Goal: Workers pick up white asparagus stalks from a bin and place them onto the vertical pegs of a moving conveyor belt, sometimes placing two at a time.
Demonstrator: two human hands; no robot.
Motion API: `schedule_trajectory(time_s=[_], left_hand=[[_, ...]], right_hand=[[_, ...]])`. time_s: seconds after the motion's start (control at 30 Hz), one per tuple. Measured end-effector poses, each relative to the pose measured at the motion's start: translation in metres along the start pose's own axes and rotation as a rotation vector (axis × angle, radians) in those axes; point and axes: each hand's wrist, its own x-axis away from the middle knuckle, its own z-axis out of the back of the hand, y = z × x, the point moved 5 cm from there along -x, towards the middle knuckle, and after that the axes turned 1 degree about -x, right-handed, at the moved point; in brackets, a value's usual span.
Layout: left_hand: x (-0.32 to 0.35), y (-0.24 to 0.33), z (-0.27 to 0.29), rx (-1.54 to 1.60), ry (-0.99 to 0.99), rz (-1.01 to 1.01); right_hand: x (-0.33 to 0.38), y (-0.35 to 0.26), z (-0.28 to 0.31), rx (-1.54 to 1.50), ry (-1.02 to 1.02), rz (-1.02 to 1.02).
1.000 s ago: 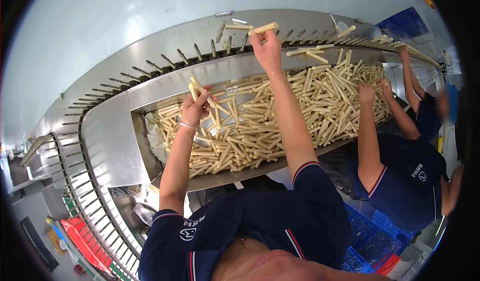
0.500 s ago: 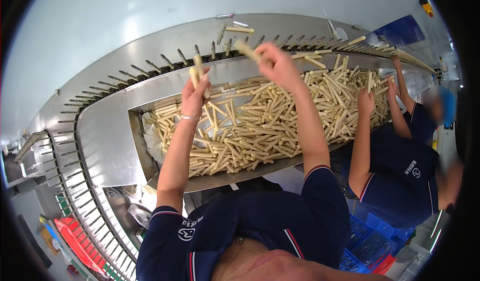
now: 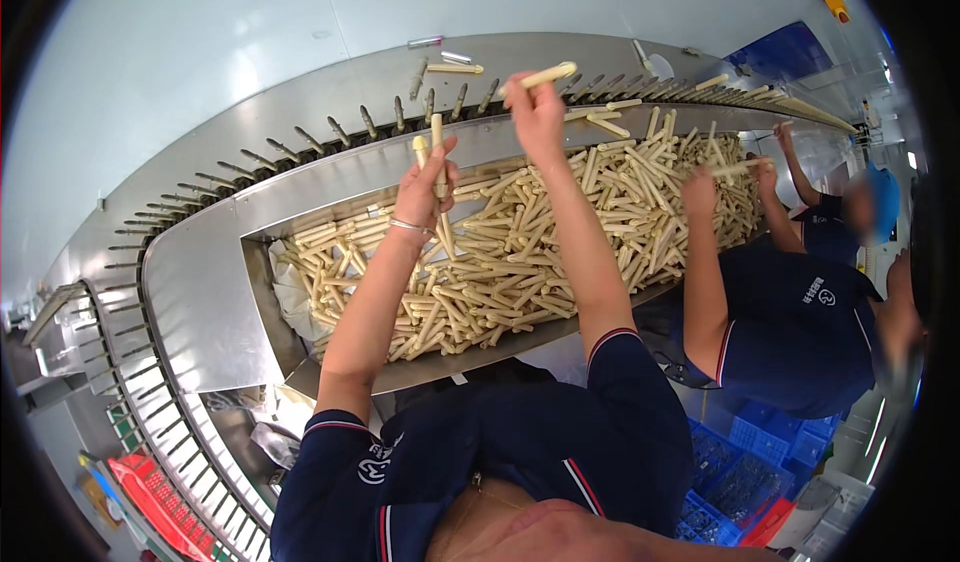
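A long steel trough (image 3: 215,292) holds a heap of several cream-coloured tubes (image 3: 520,252). My left hand (image 3: 425,187) is raised over the heap and grips two or three cream tubes (image 3: 436,157) upright. My right hand (image 3: 535,112) reaches higher, toward the row of metal pins (image 3: 365,122) on the curved conveyor, and holds one cream tube (image 3: 548,75) lying almost level. A cream tube (image 3: 455,68) sits on a pin just left of it.
To my right a co-worker in a dark blue shirt (image 3: 800,327) reaches into the same trough with one hand (image 3: 698,190). Blue crates (image 3: 740,462) stand below right, a red crate (image 3: 160,502) below left. The pin conveyor curves round the trough's left end (image 3: 150,362).
Both my hands have risen from the heap toward the pins. My right hand has moved left with its tube; my left hand has lifted its tubes higher.
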Motion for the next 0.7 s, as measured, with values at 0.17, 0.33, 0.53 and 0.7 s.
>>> schedule_trajectory(time_s=[0.17, 0.33, 0.53, 0.7], left_hand=[[0.000, -0.005, 0.009, -0.020, -0.012, 0.059], [-0.002, 0.001, -0.005, -0.013, -0.086, 0.105], [-0.008, 0.001, -0.008, -0.010, -0.169, 0.152], [-0.011, -0.006, -0.010, 0.004, -0.249, 0.190]], right_hand=[[-0.036, 0.010, 0.032, 0.447, 0.059, 0.043], [-0.055, 0.030, 0.056, 0.440, 0.060, -0.002], [-0.056, 0.050, 0.055, 0.864, -0.014, -0.015], [-0.016, 0.046, 0.056, 0.778, 0.058, -0.231]])
